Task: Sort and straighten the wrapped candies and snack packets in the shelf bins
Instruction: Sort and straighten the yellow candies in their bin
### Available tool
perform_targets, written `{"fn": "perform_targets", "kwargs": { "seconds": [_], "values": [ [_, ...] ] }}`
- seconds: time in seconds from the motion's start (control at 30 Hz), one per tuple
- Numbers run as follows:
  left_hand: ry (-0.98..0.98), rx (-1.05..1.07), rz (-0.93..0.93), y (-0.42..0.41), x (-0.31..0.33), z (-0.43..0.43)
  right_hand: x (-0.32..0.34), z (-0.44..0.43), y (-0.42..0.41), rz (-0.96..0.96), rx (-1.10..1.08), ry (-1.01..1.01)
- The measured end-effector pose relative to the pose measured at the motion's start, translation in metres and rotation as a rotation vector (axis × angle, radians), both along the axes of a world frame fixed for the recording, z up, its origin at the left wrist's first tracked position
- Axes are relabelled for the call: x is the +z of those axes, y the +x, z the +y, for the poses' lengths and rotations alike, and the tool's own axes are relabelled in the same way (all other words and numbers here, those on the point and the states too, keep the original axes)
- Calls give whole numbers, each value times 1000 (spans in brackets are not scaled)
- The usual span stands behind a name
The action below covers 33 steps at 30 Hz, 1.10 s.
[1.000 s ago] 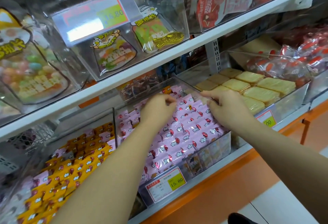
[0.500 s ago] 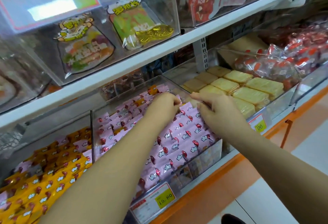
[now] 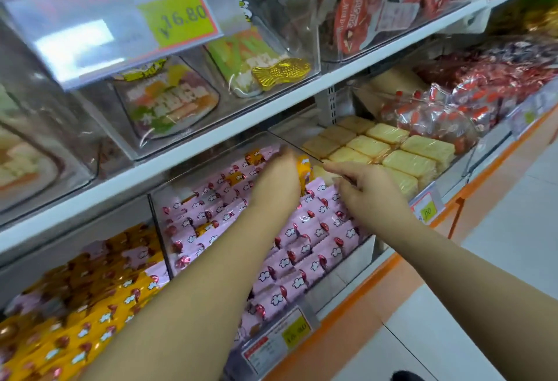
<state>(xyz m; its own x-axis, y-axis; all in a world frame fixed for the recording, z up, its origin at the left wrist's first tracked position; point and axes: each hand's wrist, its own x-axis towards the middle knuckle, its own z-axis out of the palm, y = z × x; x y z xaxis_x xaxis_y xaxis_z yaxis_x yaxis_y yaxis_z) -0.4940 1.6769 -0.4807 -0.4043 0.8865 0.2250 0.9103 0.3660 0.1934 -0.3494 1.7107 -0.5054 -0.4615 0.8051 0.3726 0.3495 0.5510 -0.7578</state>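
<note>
Middle clear bin, lower shelf: pink wrapped candies lie in overlapping rows, glossy, printed with white clouds and red marks. Left hand, grip clenched on a yellow candy packet, upright at the bin's far end. Right hand just beside it, index finger extended; grip cannot be told.
</note>
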Motion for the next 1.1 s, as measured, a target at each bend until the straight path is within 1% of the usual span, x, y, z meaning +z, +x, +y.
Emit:
{"fn": "perform_targets", "kwargs": {
  "seconds": [0.07, 0.13, 0.2, 0.27, 0.33, 0.43, 0.5, 0.57, 0.7, 0.77, 0.83, 0.9, 0.97, 1.0, 1.1],
  "values": [
    [91, -5, -98, 3, 8, -12, -2, 0, -1, -30, -28, 41],
    [250, -23, -240, 10, 16, -33, -2, -4, -2, -85, -53, 80],
    [413, -10, -333, 19, 24, -62, 1, -14, 1, -110, -67, 92],
    [555, 31, -390, 24, 30, -93, 7, -30, 5, -91, -44, 111],
    [652, 55, -486, 27, 37, -123, 15, -49, 7, -80, 42, 176],
    [721, 59, -569, 21, 38, -163, 30, -82, 5, -103, 212, 259],
    [771, 63, -616, 12, 38, -190, 41, -109, 0, -70, 321, 236],
    [766, 110, -641, 3, 39, -219, 50, -136, -8, -32, 421, 228],
    [806, 159, -804, -13, 45, -273, 58, -185, -31, 57, 514, 327],
    [786, 178, -857, -20, 47, -300, 59, -205, -42, 80, 507, 312],
    [744, 197, -844, -28, 45, -324, 58, -220, -52, 84, 493, 317],
    [649, 234, -694, -37, 40, -344, 55, -230, -60, 46, 502, 345],
    [552, 269, -539, -47, 31, -357, 50, -233, -69, -40, 483, 392],
    [520, 283, -497, -52, 24, -362, 46, -232, -73, -96, 454, 425],
    [498, 322, -475, -59, 6, -366, 34, -226, -83, -249, 354, 522]
  ]
}}
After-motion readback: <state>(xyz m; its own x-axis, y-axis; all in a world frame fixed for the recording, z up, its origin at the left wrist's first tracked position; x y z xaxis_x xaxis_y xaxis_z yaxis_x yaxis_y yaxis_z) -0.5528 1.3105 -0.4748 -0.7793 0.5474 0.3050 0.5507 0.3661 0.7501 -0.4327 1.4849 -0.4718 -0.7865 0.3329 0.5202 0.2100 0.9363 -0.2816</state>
